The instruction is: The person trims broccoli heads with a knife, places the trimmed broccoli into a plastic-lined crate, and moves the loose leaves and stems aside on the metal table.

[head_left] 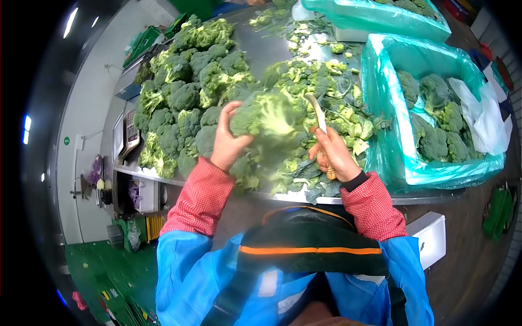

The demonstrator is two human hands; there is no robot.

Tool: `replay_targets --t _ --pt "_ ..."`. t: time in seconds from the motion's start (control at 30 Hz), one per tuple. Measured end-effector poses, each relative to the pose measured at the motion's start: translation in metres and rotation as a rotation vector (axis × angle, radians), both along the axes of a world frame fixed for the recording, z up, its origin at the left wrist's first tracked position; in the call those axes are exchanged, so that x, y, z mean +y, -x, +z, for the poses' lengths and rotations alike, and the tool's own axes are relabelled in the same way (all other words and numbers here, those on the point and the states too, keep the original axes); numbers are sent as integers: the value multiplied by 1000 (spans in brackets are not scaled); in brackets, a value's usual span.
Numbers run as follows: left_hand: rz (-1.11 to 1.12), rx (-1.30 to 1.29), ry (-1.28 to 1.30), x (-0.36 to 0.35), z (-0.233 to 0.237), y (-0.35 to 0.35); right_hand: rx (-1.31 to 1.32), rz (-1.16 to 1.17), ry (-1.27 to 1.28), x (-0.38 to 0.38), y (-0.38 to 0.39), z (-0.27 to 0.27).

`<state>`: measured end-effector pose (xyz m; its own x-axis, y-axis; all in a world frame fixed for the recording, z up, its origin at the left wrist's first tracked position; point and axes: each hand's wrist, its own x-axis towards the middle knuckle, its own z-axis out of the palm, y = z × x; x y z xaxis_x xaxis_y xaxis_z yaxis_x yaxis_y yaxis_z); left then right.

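Green broccoli head (267, 115), upright knife (317, 112)

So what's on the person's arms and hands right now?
The left hand and right hand are bare, no gloves. Both forearms wear red checked sleeves; a dark cuff shows at the right wrist. The upper arms wear blue jacket sleeves.

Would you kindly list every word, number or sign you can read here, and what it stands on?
No text here can be read.
Round green sign on the wall: too small to read.
Weighing scale: panel blurred, unreadable.
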<state>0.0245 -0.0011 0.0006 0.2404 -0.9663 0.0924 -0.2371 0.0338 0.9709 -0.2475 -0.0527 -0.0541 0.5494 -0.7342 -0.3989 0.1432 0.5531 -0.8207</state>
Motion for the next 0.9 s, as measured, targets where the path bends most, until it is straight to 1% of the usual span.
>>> replay_targets --t 0.07,0.1,0.13,0.17,0.2,0.23,0.3,0.33,0.37,0.4,0.43,0.47,0.5,0.53,0.57,0.6,0.63,0.67,0.7,0.73,0.77,0.8,0.83,0.87,0.9 --pt "55 -67 4 -9 6 -9 36 -5 13 1 5 -8" --pt "113 -290 114 -19 -12 -34 65 -5 18 1 11 -13" --pt "155 -390 145 -26 -7 -43 113 -13 45 5 15 -8" --pt "184 -472 202 -38 -27 -77 200 -16 104 9 16 -15" --pt "284 -713 213 -47 -34 -96 198 5 116 14 22 -12" --pt "349 -948 106 -49 -19 -86 194 28 130 19 27 -10" --pt "361 -1054 65 -66 -9 -69 196 42 195 30 31 -31" --pt "247 -1027 143 -79 2 -50 247 14 342 35 32 -51" --pt "137 -999 216 -90 15 -22 370 39 416 41 37 -56" --pt "18 -930 279 -100 29 17 348 34 465 47 42 -64" --pt "-94 -796 300 -113 35 50 325 30 516 50 47 -69" --pt "-245 -718 361 -123 44 85 299 42 529 53 52 -70" --pt "-388 -684 354 -131 55 122 368 63 600 55 60 -66" --pt "-516 -700 481 -143 62 157 383 96 590 57 68 -58" --pt "-645 -707 548 -149 75 198 399 131 580 59 75 -52" --pt "-745 -671 509 -158 75 229 363 90 577 64 81 -54" --pt "-874 -610 488 -165 78 263 430 164 549 63 89 -43" --pt "-954 -531 436 -177 66 292 410 119 602 65 94 -50" --pt "-1048 -558 384 -191 54 318 390 75 654 70 99 -58" --pt "-1150 -650 278 -208 37 340 378 53 661 72 104 -64" --pt "-1182 -801 233 -221 18 359 366 33 668 73 110 -68" --pt "-1217 -1011 65 -228 14 378 354 13 677 75 117 -71" --pt "-1253 -1104 -60 -238 0 395 344 -4 659 77 124 -72" --pt "-1342 -1359 -366 -253 -12 423 332 -31 640 78 138 -72" --pt "-1360 -1353 -390 -259 -23 430 321 -50 621 79 145 -70"
